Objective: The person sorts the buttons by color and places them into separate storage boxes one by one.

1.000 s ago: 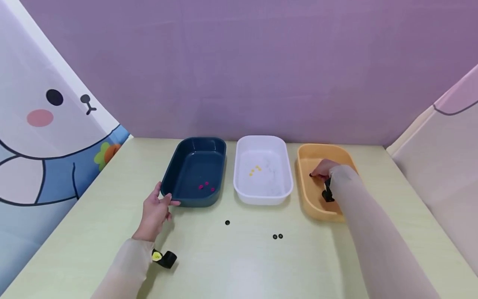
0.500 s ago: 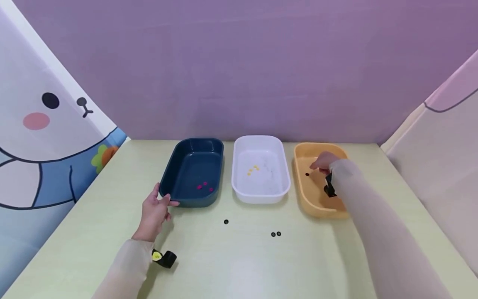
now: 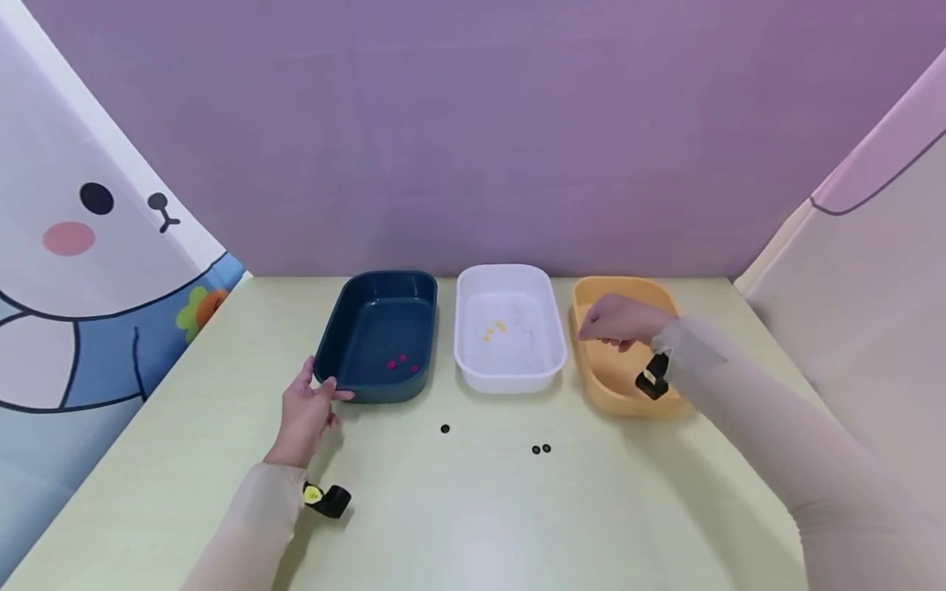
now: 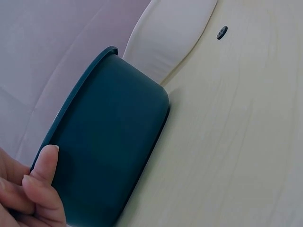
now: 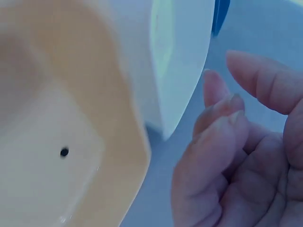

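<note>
My left hand [image 3: 305, 419] grips the near left corner of the dark blue tray [image 4: 113, 132], fingers against its outer wall in the left wrist view. Over the left side of the orange tray [image 3: 628, 402] is my right hand [image 3: 621, 318]. Its thumb and loosely bent fingers stand apart with nothing between them in the right wrist view. A black button [image 5: 64, 152] lies on the orange tray's floor. On the table are a single black button [image 3: 445, 428] in front of the blue tray and two black buttons [image 3: 541, 449] side by side farther right.
The white tray [image 3: 510, 382] stands between the other two, with several small yellow buttons [image 3: 489, 332] in it. Pink buttons [image 3: 402, 359] lie in the blue tray. A purple cloth [image 3: 473, 148] hangs behind the trays, and printed cloth [image 3: 89, 328] closes the left side.
My right hand has let go of a black button in the orange tray, then risen and shifted left. My left hand stays at the blue tray's corner. The head view has shifted slightly.
</note>
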### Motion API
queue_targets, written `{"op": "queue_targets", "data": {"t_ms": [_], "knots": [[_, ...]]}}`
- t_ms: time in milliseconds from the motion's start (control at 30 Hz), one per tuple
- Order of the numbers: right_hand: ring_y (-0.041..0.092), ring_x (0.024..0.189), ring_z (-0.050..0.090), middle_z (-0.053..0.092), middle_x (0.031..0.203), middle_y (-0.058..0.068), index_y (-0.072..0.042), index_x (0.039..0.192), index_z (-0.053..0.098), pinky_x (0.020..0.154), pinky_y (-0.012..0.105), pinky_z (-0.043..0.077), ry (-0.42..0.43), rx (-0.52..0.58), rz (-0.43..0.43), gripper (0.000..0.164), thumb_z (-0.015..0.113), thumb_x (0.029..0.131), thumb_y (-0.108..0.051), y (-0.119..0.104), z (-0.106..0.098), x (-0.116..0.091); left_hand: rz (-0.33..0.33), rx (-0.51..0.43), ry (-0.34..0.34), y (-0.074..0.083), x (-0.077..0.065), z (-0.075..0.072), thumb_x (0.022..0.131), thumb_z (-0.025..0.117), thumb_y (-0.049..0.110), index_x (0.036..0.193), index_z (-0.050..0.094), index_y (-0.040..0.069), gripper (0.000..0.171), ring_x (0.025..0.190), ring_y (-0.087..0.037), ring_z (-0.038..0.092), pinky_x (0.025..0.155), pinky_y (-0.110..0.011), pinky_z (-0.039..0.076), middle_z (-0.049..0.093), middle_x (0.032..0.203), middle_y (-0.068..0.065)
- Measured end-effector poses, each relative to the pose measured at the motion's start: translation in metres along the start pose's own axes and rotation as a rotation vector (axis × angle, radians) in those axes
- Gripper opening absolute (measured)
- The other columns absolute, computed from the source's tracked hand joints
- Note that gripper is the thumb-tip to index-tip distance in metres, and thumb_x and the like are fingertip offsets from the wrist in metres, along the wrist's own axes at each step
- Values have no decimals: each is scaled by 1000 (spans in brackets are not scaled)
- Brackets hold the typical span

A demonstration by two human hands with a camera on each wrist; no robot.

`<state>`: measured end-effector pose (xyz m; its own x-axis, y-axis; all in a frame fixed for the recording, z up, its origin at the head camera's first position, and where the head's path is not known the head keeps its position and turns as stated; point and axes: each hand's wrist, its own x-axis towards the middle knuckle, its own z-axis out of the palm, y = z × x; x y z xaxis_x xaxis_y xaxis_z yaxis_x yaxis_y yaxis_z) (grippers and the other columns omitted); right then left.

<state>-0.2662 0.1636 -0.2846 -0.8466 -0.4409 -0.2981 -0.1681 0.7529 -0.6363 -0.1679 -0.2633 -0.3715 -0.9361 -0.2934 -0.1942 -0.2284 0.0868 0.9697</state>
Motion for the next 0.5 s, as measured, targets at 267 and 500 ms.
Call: {"op": "queue_targets", "data": {"t_ms": [267, 500], "knots": [[8, 50, 41, 46, 62, -2, -2, 91, 69, 48, 21, 40, -51, -77, -51, 13, 63, 89, -13, -15, 35, -11, -15, 35, -3, -1, -2, -4, 104, 37, 13, 155, -3, 16, 65, 38, -8, 41, 42, -20, 38, 66, 67, 12], [9, 49, 41, 47, 69, -2, -6, 90, 69, 48, 23, 40, -65, -52, -115, 9, 64, 88, -13, -11, 59, -18, -5, 36, -9, 0, -1, -2, 104, 38, 14, 155, -2, 16, 65, 39, -8, 41, 42, -20, 38, 66, 68, 11]]}}
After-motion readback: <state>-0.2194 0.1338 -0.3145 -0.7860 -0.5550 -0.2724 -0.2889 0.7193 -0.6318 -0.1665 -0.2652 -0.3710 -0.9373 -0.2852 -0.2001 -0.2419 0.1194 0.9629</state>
